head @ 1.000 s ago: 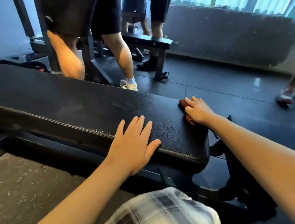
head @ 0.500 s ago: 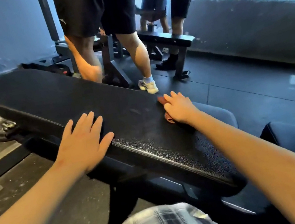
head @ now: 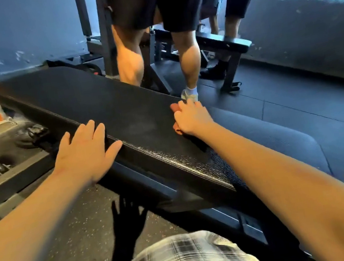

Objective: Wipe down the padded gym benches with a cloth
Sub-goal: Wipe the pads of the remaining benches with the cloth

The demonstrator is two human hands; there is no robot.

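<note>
A long black padded bench (head: 103, 105) runs from the upper left to the lower right across the head view. My left hand (head: 85, 151) lies flat on its near edge, fingers straight and spread. On the pad's far edge my right hand (head: 191, 118) presses a small reddish-brown cloth (head: 174, 108), of which only slivers show at the fingertips and under the palm. My fingers lie over the cloth; how far they curl is hidden. A slightly lighter wiped patch shows on the pad between my hands.
A person in dark shorts (head: 158, 0) stands just beyond the bench, calves close to its far edge. A second black bench (head: 227, 43) and another person's legs are behind. A grey padded seat (head: 283, 146) sits at right. Metal frame parts lie on the floor at left.
Both my hands have slid leftward along the bench pad, the right one carrying the cloth with it. The view has turned left; the pad's right end has left the centre.
</note>
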